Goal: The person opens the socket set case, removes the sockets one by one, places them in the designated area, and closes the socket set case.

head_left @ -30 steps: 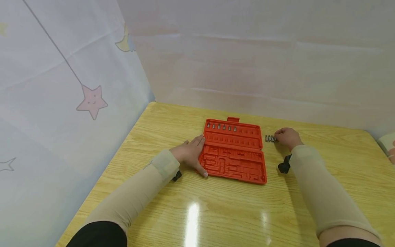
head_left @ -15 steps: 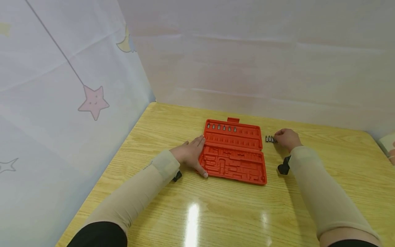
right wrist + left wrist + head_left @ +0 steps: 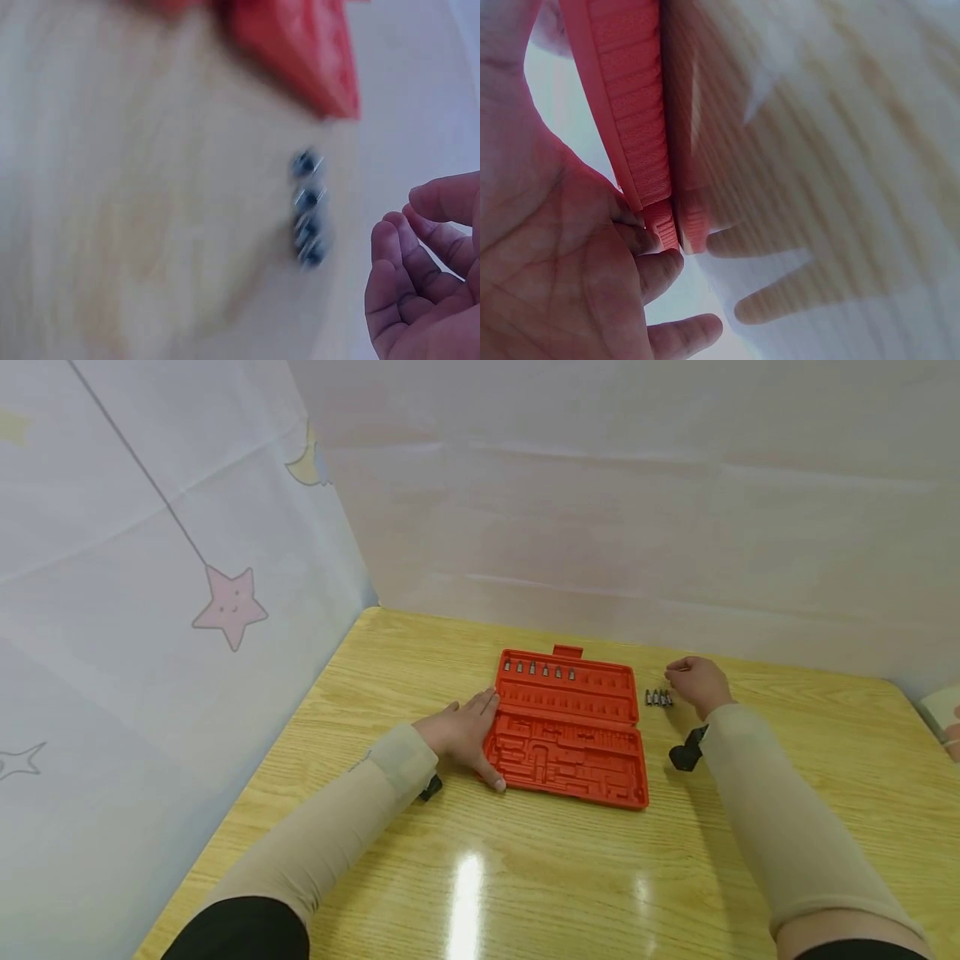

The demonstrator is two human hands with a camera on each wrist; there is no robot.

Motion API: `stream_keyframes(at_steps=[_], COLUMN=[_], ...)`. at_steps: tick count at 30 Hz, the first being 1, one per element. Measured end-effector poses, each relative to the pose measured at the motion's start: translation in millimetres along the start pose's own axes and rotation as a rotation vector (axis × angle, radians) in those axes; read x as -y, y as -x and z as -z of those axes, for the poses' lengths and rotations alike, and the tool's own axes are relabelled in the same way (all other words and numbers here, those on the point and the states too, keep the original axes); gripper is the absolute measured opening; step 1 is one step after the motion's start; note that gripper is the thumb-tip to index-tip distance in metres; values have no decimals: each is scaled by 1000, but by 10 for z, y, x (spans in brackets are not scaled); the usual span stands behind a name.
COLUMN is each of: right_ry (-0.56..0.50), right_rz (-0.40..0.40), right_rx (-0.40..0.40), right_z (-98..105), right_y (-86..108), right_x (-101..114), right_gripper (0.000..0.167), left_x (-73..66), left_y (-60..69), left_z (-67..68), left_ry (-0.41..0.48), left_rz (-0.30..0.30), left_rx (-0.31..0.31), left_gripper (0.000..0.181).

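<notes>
A red plastic tool case [image 3: 566, 764] lies unfolded on the wooden table, with several small metal socket bits [image 3: 545, 670] standing in the left part of its top row. My left hand [image 3: 467, 731] rests against the case's left side, fingers spread and thumb at the near corner. Seen from the left wrist, the palm and fingers [image 3: 660, 274] lie along the case wall [image 3: 634, 112]. To the right of the case stands a short row of loose socket bits [image 3: 659, 697]. My right hand [image 3: 701, 683] hovers just above and behind them, fingers loosely bent [image 3: 386, 247], nothing visible between thumb and fingertips.
Moulded slots fill the near half of the case, and a red latch tab [image 3: 567, 652] juts from its far edge. The wooden table [image 3: 555, 868] meets a pale cloth backdrop [image 3: 600, 527] behind and another on the left [image 3: 97, 693]. Black wrist cameras [image 3: 687, 752] hang below the sleeves.
My right hand has lifted off the loose bits and moved a little away from me; the bit at the row's right end now shows. The left hand and case have stayed put.
</notes>
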State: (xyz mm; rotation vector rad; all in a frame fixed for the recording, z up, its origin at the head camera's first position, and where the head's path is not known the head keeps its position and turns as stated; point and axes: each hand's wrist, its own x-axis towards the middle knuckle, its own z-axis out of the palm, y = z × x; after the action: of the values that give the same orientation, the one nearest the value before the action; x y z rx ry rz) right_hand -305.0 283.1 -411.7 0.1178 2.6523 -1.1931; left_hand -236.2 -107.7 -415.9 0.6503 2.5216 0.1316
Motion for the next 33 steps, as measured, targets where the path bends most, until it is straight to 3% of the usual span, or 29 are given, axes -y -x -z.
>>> stream_keyframes(at_steps=[5,14,33], right_ry=[-92,-78,5], right_rz=[14,47,52], right_rx=[29,53,115], right_z=[-124,-447,-880], right_y=[-55,-84,-351], right_x=[276,675,848], right_gripper=[49,46,43], left_x=[0,5,-3], left_y=[4,-18,-5], left_z=[2,-6,12], left_ry=[1,3,-6], left_rz=[0,0,-13], left_rx=[-1,1,1], left_gripper=[146,146,145])
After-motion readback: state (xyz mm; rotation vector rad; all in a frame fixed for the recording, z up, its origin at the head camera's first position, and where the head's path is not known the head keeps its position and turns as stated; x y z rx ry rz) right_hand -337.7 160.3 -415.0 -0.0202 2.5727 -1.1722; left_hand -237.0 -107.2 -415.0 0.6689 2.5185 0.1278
